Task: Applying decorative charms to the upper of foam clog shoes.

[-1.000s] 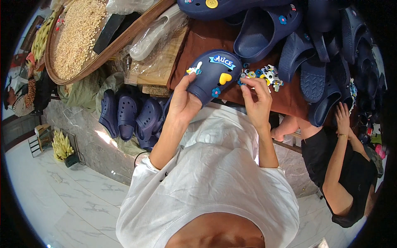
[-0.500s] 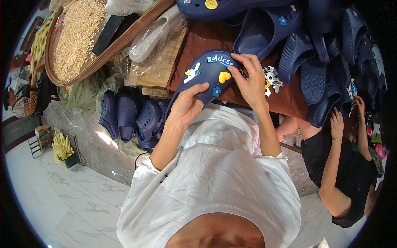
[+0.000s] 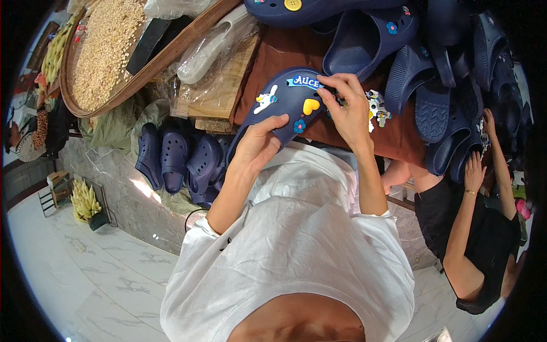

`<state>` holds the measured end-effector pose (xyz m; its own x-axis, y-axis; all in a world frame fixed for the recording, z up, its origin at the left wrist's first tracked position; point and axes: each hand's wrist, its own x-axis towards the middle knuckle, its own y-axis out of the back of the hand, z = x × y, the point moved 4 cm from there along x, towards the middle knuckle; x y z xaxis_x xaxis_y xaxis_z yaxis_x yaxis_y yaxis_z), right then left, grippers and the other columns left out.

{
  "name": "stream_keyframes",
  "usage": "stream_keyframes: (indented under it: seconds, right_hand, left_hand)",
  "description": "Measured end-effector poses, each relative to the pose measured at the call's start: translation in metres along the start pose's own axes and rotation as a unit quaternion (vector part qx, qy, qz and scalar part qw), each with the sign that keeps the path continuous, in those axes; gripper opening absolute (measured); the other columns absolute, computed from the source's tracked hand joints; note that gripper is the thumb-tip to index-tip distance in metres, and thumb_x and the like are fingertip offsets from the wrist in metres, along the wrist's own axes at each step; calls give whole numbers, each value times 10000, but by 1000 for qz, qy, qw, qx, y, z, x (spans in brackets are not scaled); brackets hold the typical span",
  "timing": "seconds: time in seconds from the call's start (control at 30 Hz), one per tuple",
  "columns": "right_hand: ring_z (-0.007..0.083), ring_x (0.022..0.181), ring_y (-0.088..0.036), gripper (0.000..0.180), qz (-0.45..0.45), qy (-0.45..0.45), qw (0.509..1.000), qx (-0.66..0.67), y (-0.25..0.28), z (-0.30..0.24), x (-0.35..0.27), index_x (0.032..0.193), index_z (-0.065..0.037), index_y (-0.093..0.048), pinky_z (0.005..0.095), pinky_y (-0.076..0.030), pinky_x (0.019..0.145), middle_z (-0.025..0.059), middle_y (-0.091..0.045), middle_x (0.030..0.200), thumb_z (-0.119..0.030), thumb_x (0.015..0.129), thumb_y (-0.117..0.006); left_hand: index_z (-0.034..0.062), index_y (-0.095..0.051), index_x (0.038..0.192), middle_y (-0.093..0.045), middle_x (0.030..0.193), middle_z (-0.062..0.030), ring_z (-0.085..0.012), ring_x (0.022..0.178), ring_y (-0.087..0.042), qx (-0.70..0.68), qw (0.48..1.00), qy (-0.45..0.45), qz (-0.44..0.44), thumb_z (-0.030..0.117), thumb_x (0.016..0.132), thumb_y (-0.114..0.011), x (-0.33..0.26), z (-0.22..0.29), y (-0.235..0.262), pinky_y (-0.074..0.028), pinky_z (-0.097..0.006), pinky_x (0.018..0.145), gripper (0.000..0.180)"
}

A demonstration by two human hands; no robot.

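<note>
A navy blue clog [image 3: 288,102] is held tilted in front of me by my left hand [image 3: 257,145], thumb on top and fingers mostly hidden beneath. Its upper carries a white figure charm [image 3: 265,101], a yellow heart charm [image 3: 311,106], a blue flower charm [image 3: 299,126] and a blue banner charm [image 3: 303,82] with white lettering. My right hand [image 3: 348,111] has its thumb and index finger closed at the right end of the banner charm, by the clog's edge. Just beyond that hand, loose charms [image 3: 376,109] lie on the brown cloth [image 3: 399,137].
Several navy clogs [image 3: 364,45] are heaped at the far right, and more [image 3: 174,159] stand lower left. A tray of pale grains [image 3: 111,51] and a plastic-wrapped white shoe form [image 3: 208,51] are far left. At right, a person in black [image 3: 476,251] reaches toward the clogs.
My right hand has shifted very slightly at the banner charm's end; the clog stays nearly still. The other person's hands have moved among the clogs at right.
</note>
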<state>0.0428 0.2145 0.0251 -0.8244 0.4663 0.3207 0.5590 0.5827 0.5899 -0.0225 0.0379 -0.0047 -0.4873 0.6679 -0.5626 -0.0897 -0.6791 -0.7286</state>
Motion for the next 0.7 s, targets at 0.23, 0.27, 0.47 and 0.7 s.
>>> stream_keyframes:
  seconds: [0.23, 0.27, 0.47, 0.7]
  right_hand:
    - [164, 881, -588, 226, -12, -13, 999, 43, 1, 5, 0, 1069, -78, -687, 264, -461, 718, 67, -604, 1010, -126, 850, -664]
    - [164, 881, -588, 226, -13, -15, 999, 41, 2, 5, 1, 1069, -78, -687, 264, -461, 718, 67, -604, 1010, -126, 850, -664]
    - [153, 815, -607, 193, 13, -77, 992, 95, 21, 20, -6, 1042, -49, -684, 256, -469, 719, 69, -635, 981, -84, 859, -635]
    - [167, 746, -607, 136, 28, -93, 994, 42, 37, 34, -28, 973, -42, -688, 265, -463, 683, 76, -642, 849, -79, 865, -614]
  left_hand:
    - [-45, -422, 1262, -536, 1215, -172, -288, 1117, -556, 5, 1000, 4, -2, -57, 802, -618, 0, 0, 0, -469, -403, 979, 500]
    - [-45, -418, 1264, -535, 1216, -177, -292, 1114, -559, -1, 1000, 2, -2, -58, 803, -614, 2, -1, 2, -467, -406, 983, 501]
    - [-41, -416, 1265, -533, 1214, -176, -295, 1111, -561, -25, 1000, 1, 10, -71, 806, -596, 1, 1, 2, -469, -406, 982, 494]
    - [-34, -434, 1256, -549, 1200, -158, -282, 1097, -568, -33, 999, -4, 29, -70, 809, -587, 2, 1, 2, -474, -400, 976, 474]
